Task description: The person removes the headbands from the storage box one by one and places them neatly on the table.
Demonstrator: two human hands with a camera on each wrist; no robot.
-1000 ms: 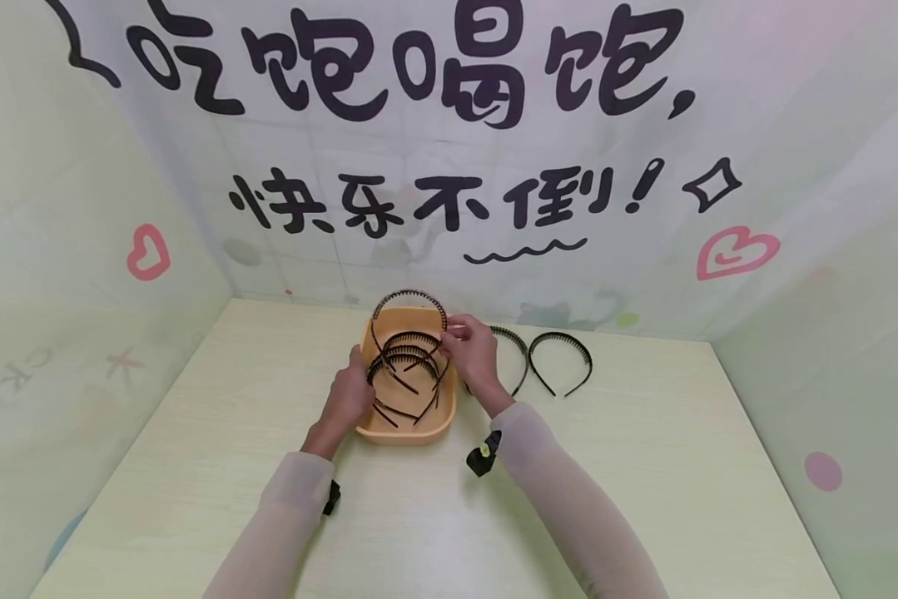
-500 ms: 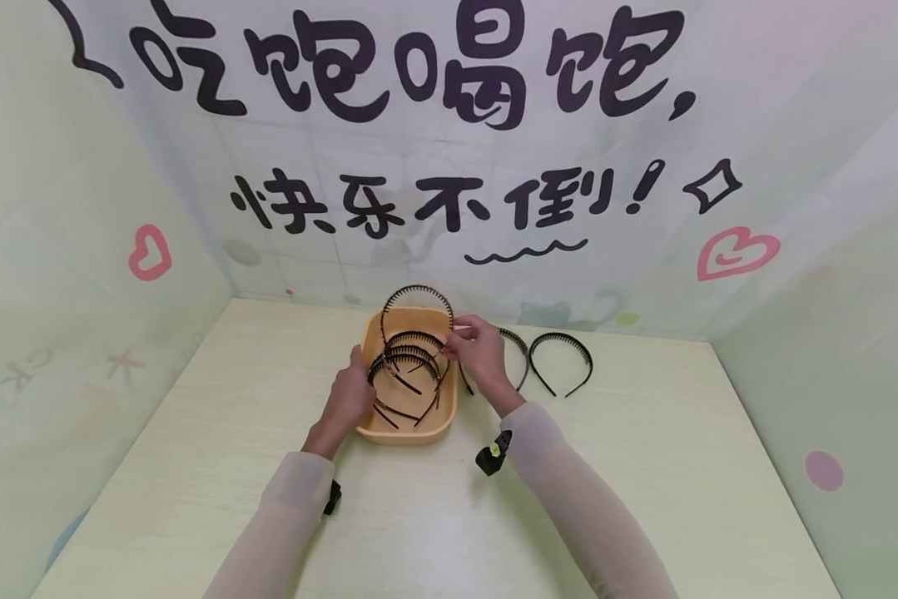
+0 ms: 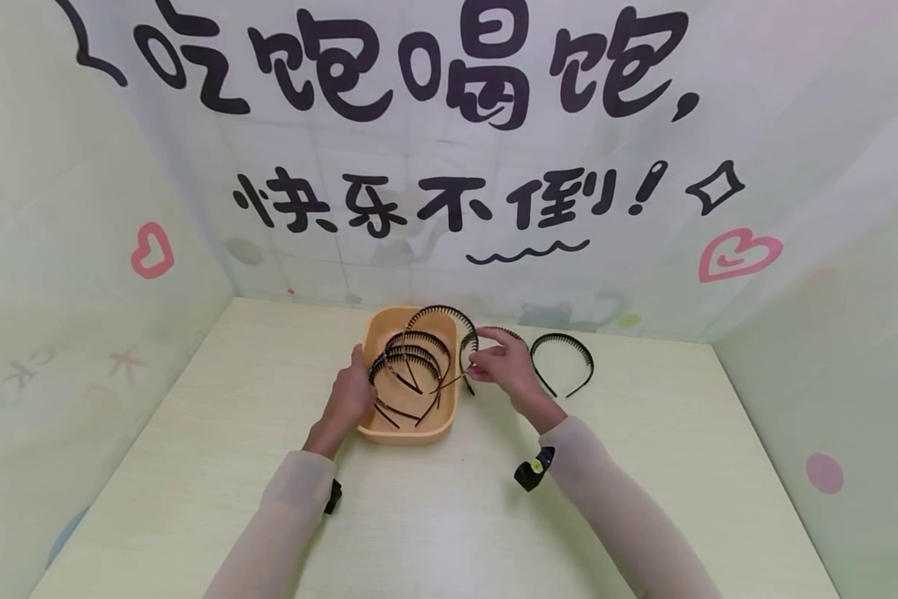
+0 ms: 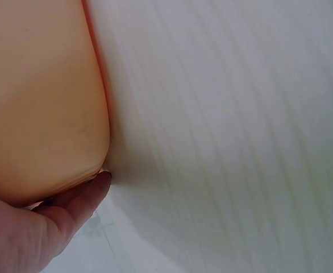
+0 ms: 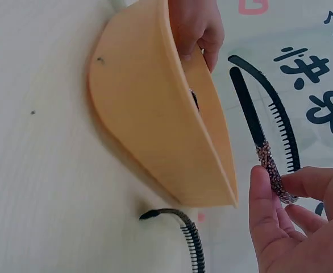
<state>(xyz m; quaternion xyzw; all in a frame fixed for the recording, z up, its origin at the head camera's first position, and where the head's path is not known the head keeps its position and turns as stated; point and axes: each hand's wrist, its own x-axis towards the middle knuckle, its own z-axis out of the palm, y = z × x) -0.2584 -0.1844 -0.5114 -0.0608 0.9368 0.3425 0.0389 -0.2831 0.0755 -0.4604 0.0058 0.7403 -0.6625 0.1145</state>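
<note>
Head view: right grip [image 3: 504,366] pinches a headband [image 3: 449,329]; left grip [image 3: 349,398] clasps the tray [image 3: 411,431]; wall reads "快乐不倒!" [image 3: 449,202].

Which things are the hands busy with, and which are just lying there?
Busy with:
- headband pinched by the right hand
- orange tray steadied by the left hand
- headbands in the tray

Just lying there:
- headband on the table, to the right
- another headband partly hidden behind the right hand
</note>
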